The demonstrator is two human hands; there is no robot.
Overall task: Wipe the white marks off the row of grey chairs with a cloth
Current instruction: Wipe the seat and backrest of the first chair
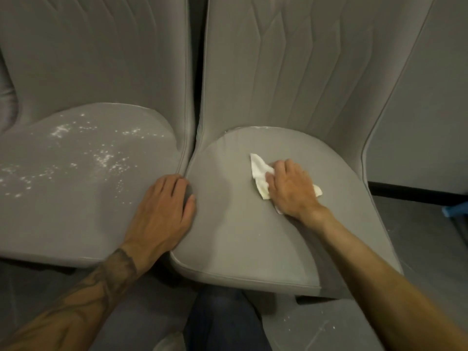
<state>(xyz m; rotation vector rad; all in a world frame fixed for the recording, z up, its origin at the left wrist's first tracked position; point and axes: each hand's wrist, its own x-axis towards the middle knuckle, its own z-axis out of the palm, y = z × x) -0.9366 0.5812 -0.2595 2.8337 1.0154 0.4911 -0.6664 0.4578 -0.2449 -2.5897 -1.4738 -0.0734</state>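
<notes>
A dark trouser leg (pixel 222 323) is closest, low in the middle. The left hand (pixel 164 211) lies flat and spread on the edge of the left seat (pixel 63 211), holding nothing. The right hand (pixel 291 188) presses a white cloth (pixel 260 173) down on the right seat (pixel 240 236), fingers curled over it. The cloth is crumpled and long. It runs from a pointy tip up and left to a corner sticking out low and right.

The right seat looks almost clean. The left seat is full of white marks (pixel 106 158). The left hand could rub them in deeper. The cloth could push crumbs onto the floor (pixel 316 325), where some already lie
</notes>
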